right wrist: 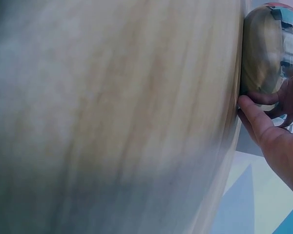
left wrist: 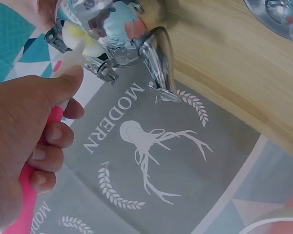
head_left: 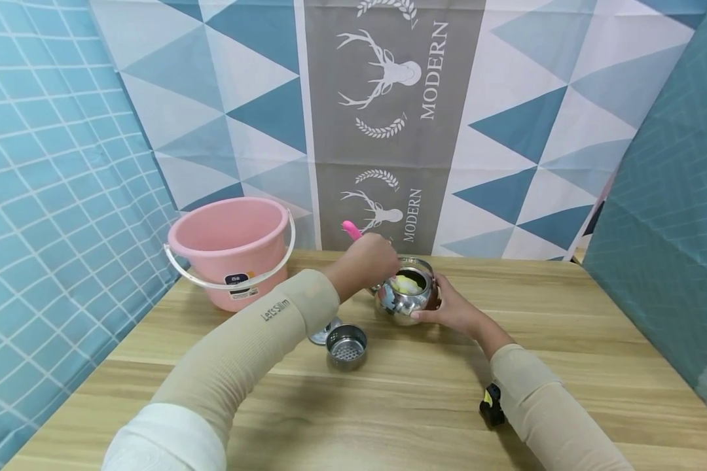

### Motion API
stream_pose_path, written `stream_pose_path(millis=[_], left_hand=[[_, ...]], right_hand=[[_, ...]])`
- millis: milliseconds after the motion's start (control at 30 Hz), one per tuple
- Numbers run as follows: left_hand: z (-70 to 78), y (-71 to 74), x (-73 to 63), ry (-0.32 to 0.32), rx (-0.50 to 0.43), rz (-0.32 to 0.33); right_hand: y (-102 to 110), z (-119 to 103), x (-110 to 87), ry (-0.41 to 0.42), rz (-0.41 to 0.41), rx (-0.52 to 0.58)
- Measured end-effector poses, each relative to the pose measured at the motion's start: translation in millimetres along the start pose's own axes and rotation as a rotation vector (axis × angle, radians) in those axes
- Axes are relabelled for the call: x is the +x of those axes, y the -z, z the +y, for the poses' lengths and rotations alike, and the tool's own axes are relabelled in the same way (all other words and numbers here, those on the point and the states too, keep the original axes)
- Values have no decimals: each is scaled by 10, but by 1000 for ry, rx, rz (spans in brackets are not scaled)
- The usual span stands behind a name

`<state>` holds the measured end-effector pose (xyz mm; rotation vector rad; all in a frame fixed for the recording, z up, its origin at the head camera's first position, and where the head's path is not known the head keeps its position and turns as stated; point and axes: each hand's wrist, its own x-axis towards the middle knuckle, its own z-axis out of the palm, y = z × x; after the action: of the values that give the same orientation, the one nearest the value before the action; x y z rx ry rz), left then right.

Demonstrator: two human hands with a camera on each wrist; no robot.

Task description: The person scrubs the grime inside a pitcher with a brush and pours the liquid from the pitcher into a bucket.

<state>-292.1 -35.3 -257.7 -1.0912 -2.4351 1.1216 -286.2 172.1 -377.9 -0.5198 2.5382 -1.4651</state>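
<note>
My left hand [head_left: 372, 261] grips the pink handle [head_left: 350, 230] of a sponge brush, whose yellow-and-white sponge head [head_left: 405, 285] sits in the open mouth of a shiny steel teapot [head_left: 402, 306]. In the left wrist view, my fingers curl round the handle, with the thumb along its white neck; the teapot's spout [left wrist: 158, 61] points away from that hand. My right hand [head_left: 455, 309] holds the teapot's rounded right side, thumb toward the front. In the right wrist view its fingertips [right wrist: 246, 102] touch the teapot low down, close to the tabletop.
A round steel strainer basket [head_left: 346, 348] with a perforated bottom stands on the wooden table [head_left: 424, 405], overlapping a steel lid [head_left: 323, 335]. A pink bucket [head_left: 230, 248] with a white handle is at the back left. Patterned cloth [head_left: 507, 98] hangs behind the table.
</note>
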Motion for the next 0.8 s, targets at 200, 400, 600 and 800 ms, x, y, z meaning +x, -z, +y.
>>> stream_pose_path(millis=[200, 400, 600, 800], left_hand=[[-28, 17, 14, -9, -2, -3], [-89, 26, -11, 24, 9, 37], [-149, 68, -47, 45, 29, 66], [-188, 104, -92, 42, 11, 43]], right_hand=[[4, 29, 28, 1, 9, -34], [-4, 45, 42, 4, 12, -37], [2, 24, 24, 5, 15, -34], [-8, 18, 20, 0, 20, -33]])
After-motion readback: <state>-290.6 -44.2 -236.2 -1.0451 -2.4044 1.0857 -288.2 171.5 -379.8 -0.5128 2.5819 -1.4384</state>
